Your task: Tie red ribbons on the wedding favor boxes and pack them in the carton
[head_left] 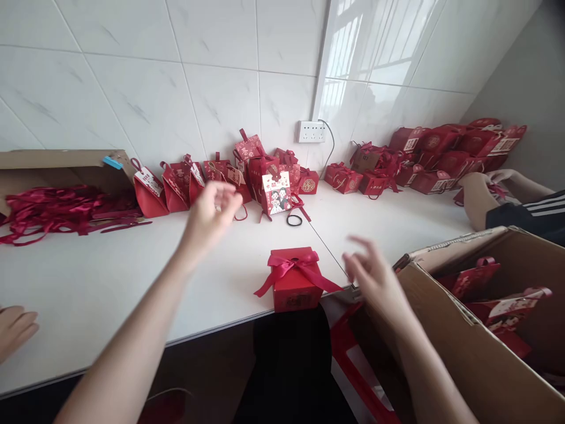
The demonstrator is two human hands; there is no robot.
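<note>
A red gift box (295, 281) tied with a red ribbon bow stands at the near edge of the white table (110, 282). My left hand (212, 213) is raised over the table, left of and beyond the box, with its fingers blurred by motion. My right hand (368, 272) hovers just right of the box, fingers spread and empty, also blurred. Neither hand touches the box.
Several red gift boxes (247, 171) line the tiled wall, more are piled at the back right (445, 153). Loose red ribbons (57, 209) spill from a cardboard box at left. An open carton (481, 318) at right holds red boxes. A black hair tie (294, 220) lies on the table. Other people's hands show at far left (15, 333) and far right (481, 197).
</note>
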